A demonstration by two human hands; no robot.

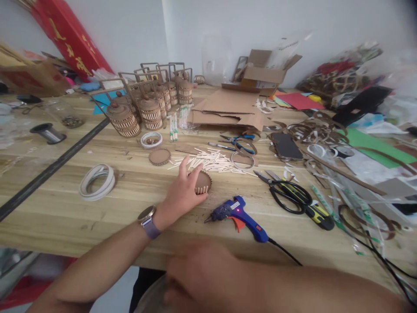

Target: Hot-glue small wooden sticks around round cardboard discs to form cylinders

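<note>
"Cardboard disc point(204, 178) in the head view: where?"

"Lies on the wooden table point(65, 217), partly behind the left hand point(184, 191), with a short row of upright sticks point(202, 189) along the near rim"

"And the fingers of that hand?"

"Spread, arching over the disc's left side, with the thumb at the near rim, by the upright sticks; cannot tell whether touching or just beside. Wears a watch point(147, 213) at the wrist"

"Right hand point(198, 265)?"

"Blurred, low in view, at the near edge of the table; cannot tell whether spread, pressed together or pinching"

"Anything near the disc?"

"See a blue glue gun point(241, 215) to the right, with a red light lit; see a loose heap of pale sticks point(213, 161) just beyond, and black-handled scissors point(289, 195) farther right"

"And farther back?"

"Second cardboard disc point(159, 157) left of the heap, then lidded containers point(151, 115) with tall handles"
</note>
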